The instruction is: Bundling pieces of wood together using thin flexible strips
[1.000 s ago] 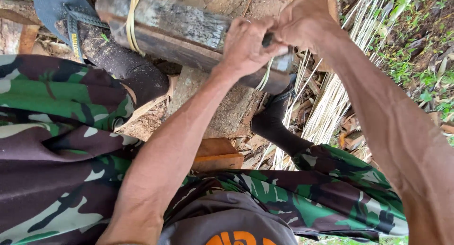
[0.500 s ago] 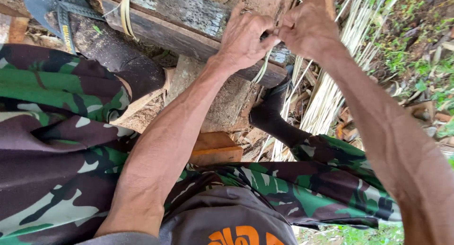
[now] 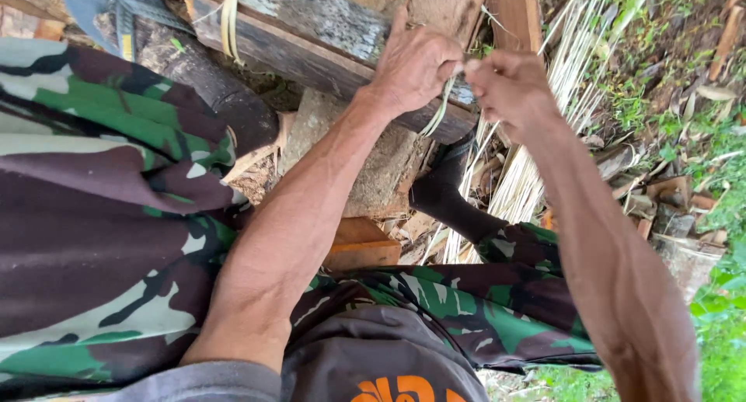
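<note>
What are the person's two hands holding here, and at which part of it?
Both the left hand and right hand pinch a thin pale strip near its upper end; the rest hangs down over the dark beam.

The left hand [image 3: 416, 64] and right hand [image 3: 509, 83] work close together over the dark wooden beam [image 3: 311, 41], which blocks the far side. Below them a pale wood block [image 3: 373, 169] and the camouflage-clad knees [image 3: 116, 200] close off the left (the right knee sits lower). Open room lies to the right, over the loose pale strips [image 3: 536, 161] and grass [image 3: 699, 83].
</note>
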